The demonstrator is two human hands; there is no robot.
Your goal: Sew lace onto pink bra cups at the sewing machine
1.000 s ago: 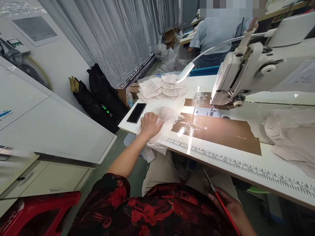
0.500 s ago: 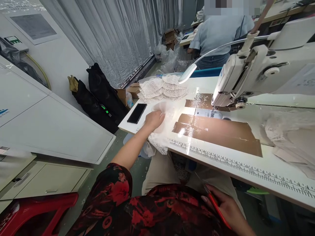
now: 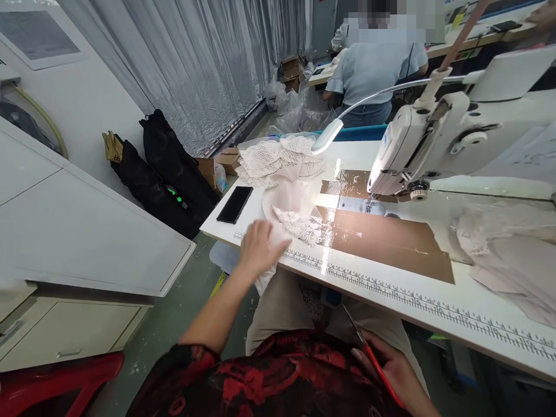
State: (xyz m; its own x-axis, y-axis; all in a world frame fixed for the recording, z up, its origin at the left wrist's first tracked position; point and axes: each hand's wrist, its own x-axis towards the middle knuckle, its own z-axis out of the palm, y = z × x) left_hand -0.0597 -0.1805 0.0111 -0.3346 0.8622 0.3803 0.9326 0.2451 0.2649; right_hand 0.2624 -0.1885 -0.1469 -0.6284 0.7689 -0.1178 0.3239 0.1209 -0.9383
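Observation:
My left hand (image 3: 260,246) is over the table's front left edge, fingers apart and slightly blurred. Just beyond it lies a cream lace-trimmed fabric piece (image 3: 295,200), sheer with a patterned edge. Some whitish material (image 3: 266,281) hangs below the hand at the table edge; whether the fingers touch it is unclear. Low by my lap, my right hand (image 3: 391,365) is closed around red-handled scissors (image 3: 376,362), their slim metal blades pointing up and left. A stack of cream lace pieces (image 3: 260,159) rests at the table's far left.
A white sewing machine (image 3: 434,139) stands at the right, with a lamp (image 3: 328,136) reaching over the table. Brown tape (image 3: 386,240) and a printed ruler (image 3: 369,284) mark the tabletop. A phone (image 3: 235,204) lies left; more fabric (image 3: 512,249) lies right. A co-worker (image 3: 373,69) sits beyond.
My left hand has let go of the sheer fabric and drawn back toward the table edge. The lace-trimmed piece now lies spread on the table. My right hand still holds the scissors.

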